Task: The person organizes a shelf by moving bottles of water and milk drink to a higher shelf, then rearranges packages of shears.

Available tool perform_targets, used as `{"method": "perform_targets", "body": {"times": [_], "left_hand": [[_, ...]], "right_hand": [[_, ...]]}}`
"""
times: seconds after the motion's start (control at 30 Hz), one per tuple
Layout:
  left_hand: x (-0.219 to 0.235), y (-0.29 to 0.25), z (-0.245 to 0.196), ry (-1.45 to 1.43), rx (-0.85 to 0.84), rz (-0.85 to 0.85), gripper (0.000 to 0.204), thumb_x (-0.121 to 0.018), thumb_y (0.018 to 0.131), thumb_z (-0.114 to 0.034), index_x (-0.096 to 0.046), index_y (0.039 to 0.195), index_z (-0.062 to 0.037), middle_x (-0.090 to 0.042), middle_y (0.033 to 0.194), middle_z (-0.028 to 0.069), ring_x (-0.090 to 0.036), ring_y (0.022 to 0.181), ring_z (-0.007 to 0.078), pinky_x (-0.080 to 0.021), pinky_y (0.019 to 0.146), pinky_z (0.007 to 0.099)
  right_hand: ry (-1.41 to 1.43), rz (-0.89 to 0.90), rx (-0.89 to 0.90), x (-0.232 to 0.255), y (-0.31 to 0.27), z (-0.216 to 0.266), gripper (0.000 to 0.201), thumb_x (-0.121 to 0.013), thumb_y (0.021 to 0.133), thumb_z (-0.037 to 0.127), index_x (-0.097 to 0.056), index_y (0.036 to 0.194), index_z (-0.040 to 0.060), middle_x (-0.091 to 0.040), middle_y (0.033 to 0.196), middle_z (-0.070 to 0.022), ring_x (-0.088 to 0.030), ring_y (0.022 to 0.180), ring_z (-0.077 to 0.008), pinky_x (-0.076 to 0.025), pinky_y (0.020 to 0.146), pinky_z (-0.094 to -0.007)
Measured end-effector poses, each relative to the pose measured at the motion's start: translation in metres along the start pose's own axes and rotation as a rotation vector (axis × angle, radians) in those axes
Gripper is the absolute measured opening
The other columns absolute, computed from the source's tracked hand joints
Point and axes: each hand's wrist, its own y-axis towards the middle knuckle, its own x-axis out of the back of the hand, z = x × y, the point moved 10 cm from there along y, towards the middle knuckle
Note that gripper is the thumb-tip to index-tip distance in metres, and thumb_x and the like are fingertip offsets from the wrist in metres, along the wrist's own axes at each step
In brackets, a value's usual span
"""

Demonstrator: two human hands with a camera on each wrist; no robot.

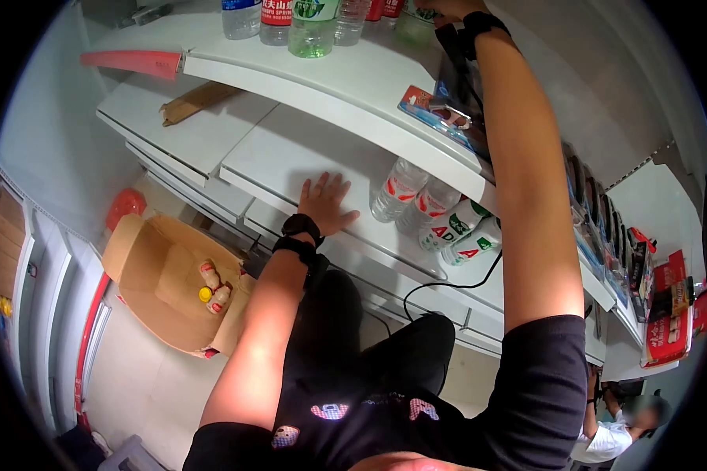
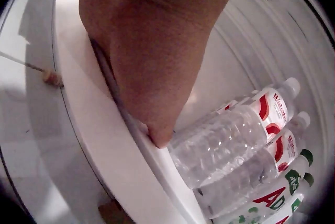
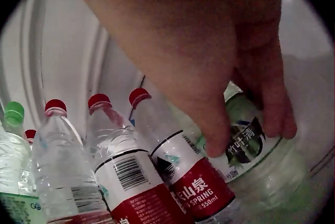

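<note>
In the right wrist view my right hand grips a clear, green-tinted drink bottle from above, thumb on one side and fingers on the other. This bottle stands on the upper shelf, beside red-capped water bottles. My left hand rests palm down on the lower shelf, fingers spread in the head view. To its right stand clear water bottles with red-and-white labels. White bottles marked AD stand past those.
A cardboard box on the floor holds small yellowish bottles. Flattened cardboard lies on the lower shelf. A black cable loops over the shelf front. Packaged goods lie under my right arm. Another person is at lower right.
</note>
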Motion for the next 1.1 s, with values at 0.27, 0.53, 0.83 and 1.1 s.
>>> {"method": "perform_targets", "body": {"times": [0.27, 0.53, 0.83, 1.1], "left_hand": [[0.003, -0.002, 0.000, -0.016, 0.024, 0.076, 0.078, -0.039, 0.091, -0.066, -0.024, 0.154, -0.0232, -0.016, 0.162, 0.0005, -0.006, 0.150, 0.0222, -0.001, 0.120, 0.0479], [-0.005, 0.002, 0.003, -0.036, 0.017, 0.074, 0.084, -0.038, 0.087, -0.073, -0.021, 0.154, -0.0259, -0.014, 0.162, 0.0010, -0.006, 0.150, 0.0242, -0.002, 0.120, 0.0496], [-0.007, 0.005, 0.000, 0.074, 0.017, 0.170, 0.083, -0.032, 0.089, -0.073, -0.016, 0.155, -0.0257, -0.007, 0.163, -0.0030, -0.002, 0.150, 0.0211, -0.002, 0.120, 0.0499], [-0.008, 0.006, 0.000, 0.106, 0.025, 0.095, 0.081, -0.034, 0.089, -0.072, -0.020, 0.154, -0.0273, -0.010, 0.163, -0.0035, -0.007, 0.150, 0.0206, -0.004, 0.120, 0.0504]], "right_hand": [[-0.038, -0.143, 0.065, -0.001, -0.004, 0.004, 0.040, -0.076, 0.072, 0.030, -0.066, 0.072, -0.0086, -0.067, 0.071, -0.0218, -0.067, 0.069, -0.0283, -0.053, 0.067, -0.0395], [-0.307, 0.192, -0.011, -0.005, -0.006, 0.013, 0.054, -0.066, 0.079, 0.051, -0.071, 0.090, -0.0013, -0.070, 0.089, -0.0179, -0.067, 0.082, -0.0286, -0.050, 0.079, -0.0409], [-0.479, 0.306, 0.107, 0.107, -0.173, 0.102, 0.051, -0.059, 0.091, 0.046, -0.068, 0.101, -0.0032, -0.069, 0.085, -0.0141, -0.065, 0.065, -0.0183, -0.053, 0.063, -0.0331], [0.008, 1.213, 0.662, 0.053, -0.447, 0.064, 0.033, -0.066, 0.090, 0.031, -0.061, 0.109, 0.0048, -0.069, 0.088, -0.0162, -0.069, 0.080, -0.0330, -0.056, 0.070, -0.0403]]}}
